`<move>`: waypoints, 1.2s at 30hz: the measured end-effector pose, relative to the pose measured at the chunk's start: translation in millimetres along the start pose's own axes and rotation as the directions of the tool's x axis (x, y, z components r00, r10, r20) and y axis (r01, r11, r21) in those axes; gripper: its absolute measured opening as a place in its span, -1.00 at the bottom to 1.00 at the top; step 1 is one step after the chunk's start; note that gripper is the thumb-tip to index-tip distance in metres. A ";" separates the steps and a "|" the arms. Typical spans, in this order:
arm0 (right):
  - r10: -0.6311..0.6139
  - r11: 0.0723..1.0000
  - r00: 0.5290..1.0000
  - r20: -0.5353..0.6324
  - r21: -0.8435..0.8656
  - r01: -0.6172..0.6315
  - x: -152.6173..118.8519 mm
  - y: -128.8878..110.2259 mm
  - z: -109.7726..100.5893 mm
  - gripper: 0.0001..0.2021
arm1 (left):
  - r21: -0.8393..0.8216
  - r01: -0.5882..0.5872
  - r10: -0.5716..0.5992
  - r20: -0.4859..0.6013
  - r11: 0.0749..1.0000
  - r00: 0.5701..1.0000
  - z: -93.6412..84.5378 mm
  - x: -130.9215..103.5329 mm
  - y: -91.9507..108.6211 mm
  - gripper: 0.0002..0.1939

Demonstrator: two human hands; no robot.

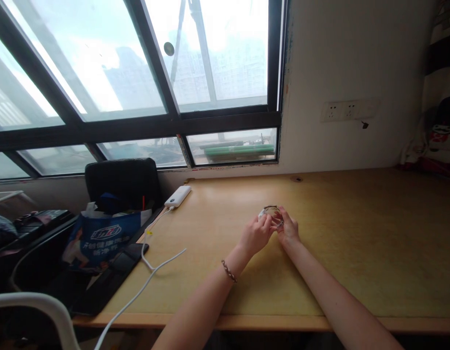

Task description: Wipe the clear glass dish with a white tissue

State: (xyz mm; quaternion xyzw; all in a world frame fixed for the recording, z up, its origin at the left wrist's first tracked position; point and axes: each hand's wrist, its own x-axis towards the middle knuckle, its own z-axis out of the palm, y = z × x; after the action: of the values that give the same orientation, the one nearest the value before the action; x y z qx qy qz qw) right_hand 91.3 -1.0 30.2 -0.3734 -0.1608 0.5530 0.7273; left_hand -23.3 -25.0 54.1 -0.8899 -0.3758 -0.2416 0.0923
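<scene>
Above the wooden table, my two hands meet around a thin, round bracelet (271,207), dark and metallic with a pale lower edge. My right hand (289,232) is closed on its right side, thumb and fingers around the band. My left hand (257,235) is closed at the left side, its fingertips bent in toward the ring. A small white piece (261,213), like tissue or cloth, pokes out by the left fingers; its exact kind is unclear. A braided bracelet (229,271) circles my left wrist.
On the table (374,253), a white power bank (178,196) lies at the left edge, its white cable (137,293) running toward the front. Beyond the left edge, a blue bag (108,238) rests on a black chair (121,177). Wall sockets (341,111) sit above the table.
</scene>
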 end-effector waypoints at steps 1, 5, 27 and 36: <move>-0.021 1.000 1.000 -0.006 0.000 0.021 -0.6 -0.2 -0.1 -0.65 | -0.047 0.041 -0.041 0.005 0.998 0.999 1.4 -0.5 4.3 -0.66; -0.034 0.998 0.998 -0.058 0.048 0.037 1.3 0.8 -2.5 -0.64 | -0.373 0.115 -0.122 0.006 0.921 0.993 8.0 -4.8 18.7 -0.69; 0.021 0.999 0.998 0.061 0.035 -0.024 1.9 9.4 -5.2 -0.70 | -0.314 0.050 0.003 0.165 0.948 0.986 1.0 -9.5 -17.7 -0.39; 0.126 0.988 0.992 0.023 0.083 -0.128 3.8 6.9 -3.6 -0.67 | -0.010 -0.003 0.004 0.092 1.000 0.996 -2.3 -6.1 -32.7 -0.43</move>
State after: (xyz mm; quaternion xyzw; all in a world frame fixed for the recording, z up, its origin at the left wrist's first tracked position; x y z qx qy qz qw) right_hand 90.2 2.0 22.1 -0.3469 -0.1194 0.6078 0.7042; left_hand -51.2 -6.7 52.5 -0.9011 -0.3770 -0.2021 0.0706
